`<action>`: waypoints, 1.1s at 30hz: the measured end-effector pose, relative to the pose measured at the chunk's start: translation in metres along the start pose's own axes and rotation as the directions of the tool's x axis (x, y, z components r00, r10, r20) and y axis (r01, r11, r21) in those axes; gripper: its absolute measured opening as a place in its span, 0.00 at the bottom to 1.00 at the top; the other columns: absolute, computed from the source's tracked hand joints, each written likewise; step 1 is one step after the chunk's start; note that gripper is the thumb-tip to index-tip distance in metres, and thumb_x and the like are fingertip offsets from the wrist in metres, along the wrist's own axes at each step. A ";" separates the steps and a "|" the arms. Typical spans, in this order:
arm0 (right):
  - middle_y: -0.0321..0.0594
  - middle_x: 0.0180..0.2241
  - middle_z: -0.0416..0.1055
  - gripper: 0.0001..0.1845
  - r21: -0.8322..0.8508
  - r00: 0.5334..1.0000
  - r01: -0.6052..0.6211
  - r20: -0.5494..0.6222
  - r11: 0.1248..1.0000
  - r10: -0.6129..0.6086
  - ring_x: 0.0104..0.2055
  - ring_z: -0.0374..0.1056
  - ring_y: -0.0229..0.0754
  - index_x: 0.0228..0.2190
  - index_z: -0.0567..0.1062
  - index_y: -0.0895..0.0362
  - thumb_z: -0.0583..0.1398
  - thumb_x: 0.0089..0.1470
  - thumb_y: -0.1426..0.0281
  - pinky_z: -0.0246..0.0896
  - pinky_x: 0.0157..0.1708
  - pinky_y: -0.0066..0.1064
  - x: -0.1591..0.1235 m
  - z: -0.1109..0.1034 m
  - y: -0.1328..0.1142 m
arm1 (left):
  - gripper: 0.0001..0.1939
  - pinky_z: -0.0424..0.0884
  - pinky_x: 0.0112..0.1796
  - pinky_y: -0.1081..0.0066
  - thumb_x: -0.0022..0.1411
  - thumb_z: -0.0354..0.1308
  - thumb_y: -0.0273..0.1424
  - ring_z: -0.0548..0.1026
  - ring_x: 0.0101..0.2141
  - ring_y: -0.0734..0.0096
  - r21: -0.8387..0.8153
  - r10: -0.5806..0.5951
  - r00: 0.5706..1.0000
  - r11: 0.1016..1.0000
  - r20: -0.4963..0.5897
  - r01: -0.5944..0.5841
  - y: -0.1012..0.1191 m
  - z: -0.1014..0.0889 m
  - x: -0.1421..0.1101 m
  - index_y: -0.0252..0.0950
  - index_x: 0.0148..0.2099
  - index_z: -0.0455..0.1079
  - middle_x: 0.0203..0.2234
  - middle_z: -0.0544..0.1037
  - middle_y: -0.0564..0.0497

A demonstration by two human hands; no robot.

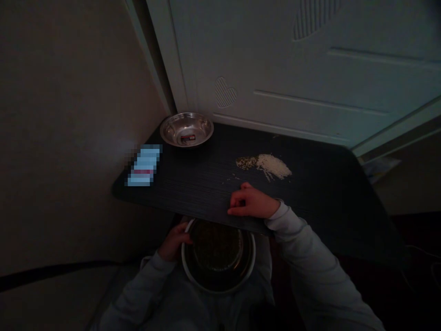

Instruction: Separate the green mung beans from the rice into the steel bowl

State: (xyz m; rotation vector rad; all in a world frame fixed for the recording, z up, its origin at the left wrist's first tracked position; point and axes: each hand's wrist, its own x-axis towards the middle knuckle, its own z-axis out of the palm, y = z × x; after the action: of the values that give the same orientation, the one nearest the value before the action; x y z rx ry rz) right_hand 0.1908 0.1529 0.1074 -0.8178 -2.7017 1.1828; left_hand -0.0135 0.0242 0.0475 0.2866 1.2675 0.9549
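The fingers of my right hand (253, 202) are curled inward above the near part of the dark table (330, 193), thumb side toward the left; I cannot tell whether their tips pinch anything or whether they touch the surface. The fingers of my left hand (173, 241) grasp the left rim of a pale-rimmed bowl (254, 259), the thumb reaching over its edge. That bowl is at my lap, by the table's near edge, and inside it lies a round, dark mass (217, 243) with a shiny border (the light is too dim to tell what it is). Both my wrists come out of light grey sleeves.

Just beyond my right hand, on the table, a loose heap of white grains (274, 166) spreads out, and touching its left side is a smaller patch of brownish grains (246, 162). A few stray bits lie nearer my fingers. At the far left corner stands a shiny metal bowl (187, 129), upright, a dark label in its bottom. Nearer me, by the left edge, is a bright, pixelated rectangle (144, 165). Behind the table rises a pale panel (275, 69) with ribbed heart shapes.
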 end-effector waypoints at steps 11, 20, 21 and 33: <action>0.32 0.18 0.66 0.11 0.237 0.908 -0.119 -0.366 0.964 0.203 0.21 0.61 0.31 0.24 0.65 0.57 0.51 0.48 0.63 0.53 0.25 0.24 0.005 0.002 0.008 | 0.14 0.59 0.22 0.71 0.27 0.49 0.18 0.67 0.18 0.72 -0.018 0.003 1.000 1.000 0.013 -0.002 0.001 -0.004 0.001 0.34 0.21 0.69 0.13 0.71 0.57; 0.33 0.19 0.67 0.13 0.002 0.849 -0.238 -0.485 0.971 0.209 0.21 0.61 0.33 0.30 0.69 0.56 0.50 0.49 0.62 0.51 0.23 0.23 0.021 0.008 0.009 | 0.12 0.59 0.20 0.72 0.26 0.50 0.18 0.66 0.17 0.73 0.013 0.008 0.999 1.000 -0.038 -0.007 0.008 -0.019 0.001 0.34 0.20 0.68 0.12 0.71 0.57; 0.33 0.20 0.67 0.13 -0.020 0.849 -0.248 -0.485 0.968 0.208 0.22 0.61 0.33 0.31 0.69 0.56 0.50 0.49 0.62 0.51 0.23 0.24 0.022 0.009 0.008 | 0.13 0.59 0.20 0.73 0.26 0.51 0.18 0.66 0.17 0.73 0.012 0.004 0.999 1.000 -0.041 -0.004 0.009 -0.021 0.001 0.34 0.20 0.68 0.12 0.71 0.57; 0.31 0.20 0.66 0.12 -0.137 0.923 -0.073 -0.385 0.988 0.015 0.22 0.60 0.31 0.28 0.70 0.56 0.52 0.48 0.62 0.47 0.32 0.27 0.022 0.014 0.002 | 0.13 0.60 0.20 0.72 0.27 0.51 0.18 0.66 0.16 0.72 0.017 0.042 0.997 0.999 -0.067 -0.041 0.013 -0.030 0.000 0.34 0.21 0.68 0.11 0.71 0.57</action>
State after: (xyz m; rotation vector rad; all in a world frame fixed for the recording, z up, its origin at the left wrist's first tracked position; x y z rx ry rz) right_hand 0.1686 0.1553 0.0932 -1.0137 -2.4743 0.7356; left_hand -0.0460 0.0235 0.0465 0.2959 1.3352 0.9978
